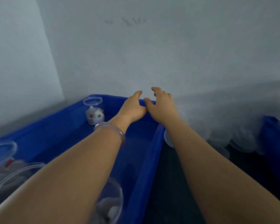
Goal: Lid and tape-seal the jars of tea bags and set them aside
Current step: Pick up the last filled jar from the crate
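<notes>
A blue plastic bin fills the lower left. At its far corner stands a clear open jar with tea bags inside. More clear jars with tea bags sit at the near left and under my left forearm. Both arms reach forward over the bin's far right corner. My left hand and my right hand are side by side, thumbs touching, fingers loosely spread, holding nothing. Whether they touch the bin's rim is unclear. The picture is blurred by motion.
A grey-white wall rises right behind the bin. To the right lies a heap of clear plastic lids or jars, and a second blue bin stands at the right edge. A dark surface lies between the bins.
</notes>
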The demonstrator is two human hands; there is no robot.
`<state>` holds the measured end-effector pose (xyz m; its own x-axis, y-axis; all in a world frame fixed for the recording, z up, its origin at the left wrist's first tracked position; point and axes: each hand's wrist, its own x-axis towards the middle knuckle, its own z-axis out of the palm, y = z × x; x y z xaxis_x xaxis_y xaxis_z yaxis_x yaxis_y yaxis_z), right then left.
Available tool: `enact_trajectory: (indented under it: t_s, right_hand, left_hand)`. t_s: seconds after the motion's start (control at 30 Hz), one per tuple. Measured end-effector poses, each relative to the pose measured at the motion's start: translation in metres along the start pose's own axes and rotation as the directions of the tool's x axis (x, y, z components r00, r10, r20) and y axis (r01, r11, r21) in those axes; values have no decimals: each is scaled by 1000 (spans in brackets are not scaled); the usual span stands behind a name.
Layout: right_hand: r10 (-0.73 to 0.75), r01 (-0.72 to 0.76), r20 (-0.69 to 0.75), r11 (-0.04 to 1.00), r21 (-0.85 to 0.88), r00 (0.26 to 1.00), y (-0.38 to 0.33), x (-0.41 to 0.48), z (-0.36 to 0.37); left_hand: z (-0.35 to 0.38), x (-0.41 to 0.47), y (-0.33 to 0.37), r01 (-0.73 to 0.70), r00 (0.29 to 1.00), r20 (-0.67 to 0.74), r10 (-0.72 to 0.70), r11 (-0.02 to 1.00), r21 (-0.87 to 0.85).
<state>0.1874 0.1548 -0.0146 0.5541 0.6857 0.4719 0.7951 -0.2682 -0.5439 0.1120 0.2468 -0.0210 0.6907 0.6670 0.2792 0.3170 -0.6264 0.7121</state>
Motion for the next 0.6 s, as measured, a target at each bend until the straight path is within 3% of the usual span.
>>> enact_trajectory:
  t_s: [0.07, 0.17, 0.27, 0.4, 0.5, 0.6]
  right_hand:
    - [-25, 24, 157, 1000, 5, 987, -21, 5, 35]
    - [-37, 39, 348, 999, 1, 937, -42, 14, 75]
    - [-54, 70, 447, 997, -21, 893, -47, 20, 97]
    - [-22, 21, 488, 1000, 8, 873, -37, 21, 105]
    - [4, -32, 481, 998, 49, 877, -32, 21, 104]
    - [27, -70, 484, 995, 70, 875, -31, 19, 103]
  left_hand:
    - [-24, 10, -45, 124, 992, -41, -118, 966, 225]
    - [-52, 32, -102, 323, 941, -94, -325, 779, 537]
    - [-66, 52, -135, 452, 876, -87, -475, 740, 498]
    - [-69, 72, -156, 391, 908, -59, -415, 787, 477]
    - [-71, 82, -158, 351, 932, -120, -342, 770, 533]
    - [-71, 71, -141, 358, 886, -77, -457, 570, 739]
